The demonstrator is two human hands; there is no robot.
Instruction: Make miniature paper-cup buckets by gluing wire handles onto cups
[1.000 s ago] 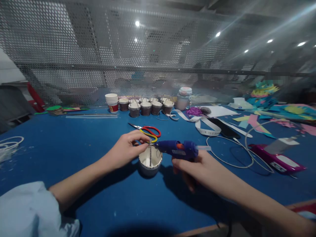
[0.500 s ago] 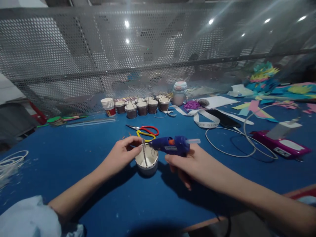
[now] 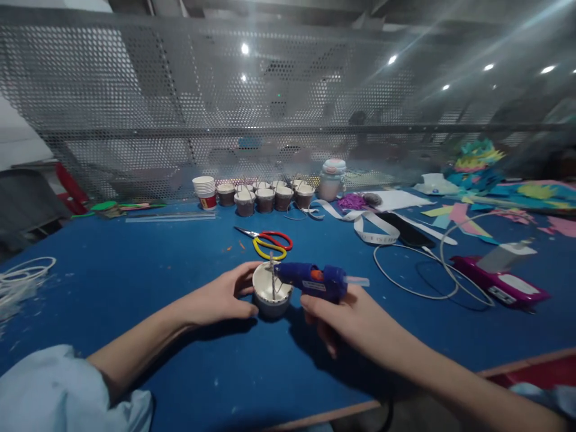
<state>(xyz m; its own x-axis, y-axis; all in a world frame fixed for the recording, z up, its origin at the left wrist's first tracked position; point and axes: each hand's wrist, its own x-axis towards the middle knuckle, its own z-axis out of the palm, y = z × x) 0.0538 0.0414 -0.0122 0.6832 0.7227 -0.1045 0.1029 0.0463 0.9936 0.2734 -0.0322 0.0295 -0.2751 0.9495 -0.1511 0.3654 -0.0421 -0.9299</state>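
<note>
Cup: the pale-lined cup [image 3: 272, 309] stands upright on the blue bench [image 3: 180, 264], well in from the near edge, midway between the left and right edges.
Twisted strip: the dark strip [image 3: 273, 287] rises from inside the cup to above its rim, leaning slightly.
Left hand: the left hand [image 3: 225, 295] curves wide about the cup's left side — thumb in front, fingers partly hidden behind; whether it presses on the wall, I cannot tell.
Right hand: the right hand [image 3: 339, 315] is wrapped around the handle of the blue glue gun [image 3: 310, 281], fingers closed underneath.
Glue gun: nozzle pointing left over the cup's rim, close by the strip; a clear stick juts from its back end.
Scissors: the scissors [image 3: 254, 234], one loop red and one yellow, lie just beyond the cup towards the far edge.
Far edge: a stack of paper cups [image 3: 204, 193], a cluster of dark cups [image 3: 265, 201] and a lidded jar [image 3: 332, 181].
Right edge: a magenta power strip [image 3: 508, 291] with a white charger [image 3: 504, 258] — a black phone [image 3: 407, 231] lies farther in.
</note>
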